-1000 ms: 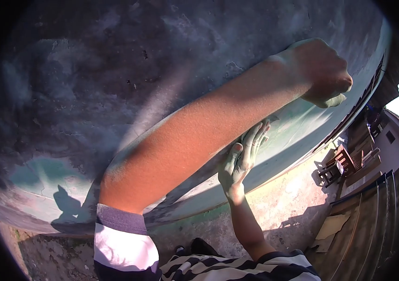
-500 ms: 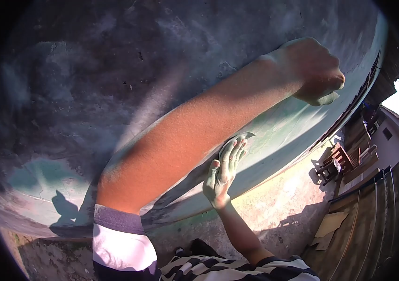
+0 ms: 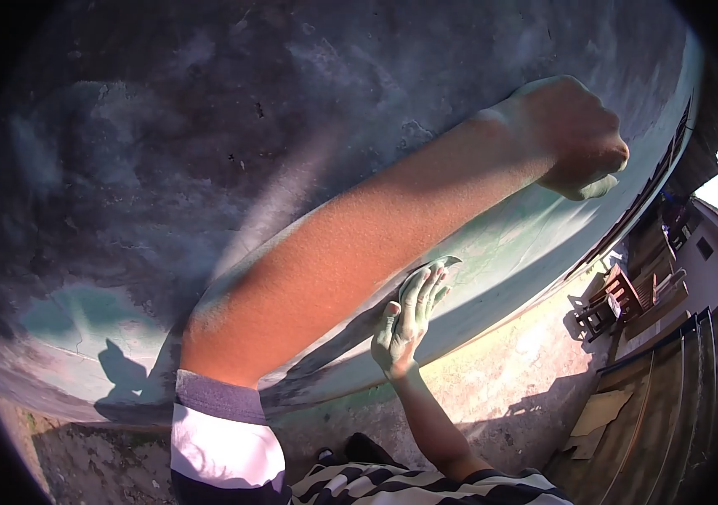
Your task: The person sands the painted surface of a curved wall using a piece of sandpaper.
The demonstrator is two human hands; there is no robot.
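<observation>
Across the middle of the head view stretches my left arm, with my left hand [image 3: 574,139] closed in a fist against the mottled dark and pale green wall [image 3: 157,194]. Its curled fingers hide whatever may be inside. Below the forearm, my right hand [image 3: 412,321] lies flat with its fingers extended and its thumb apart. Under its fingertips is a thin, dark, curved piece [image 3: 452,262], mostly covered by the hand and resting on the wall. Pale dust coats the fingers of my right hand.
A sunlit concrete floor strip [image 3: 510,358] runs below the wall. Wooden furniture [image 3: 624,295] stands at the right, near long rods [image 3: 675,404] and a torn flat brown sheet [image 3: 601,412]. My dark shoe [image 3: 367,448] shows at the bottom.
My right hand and the thin piece have moved down and left along the wall since the earliest frame. My left fist stays at nearly the same place.
</observation>
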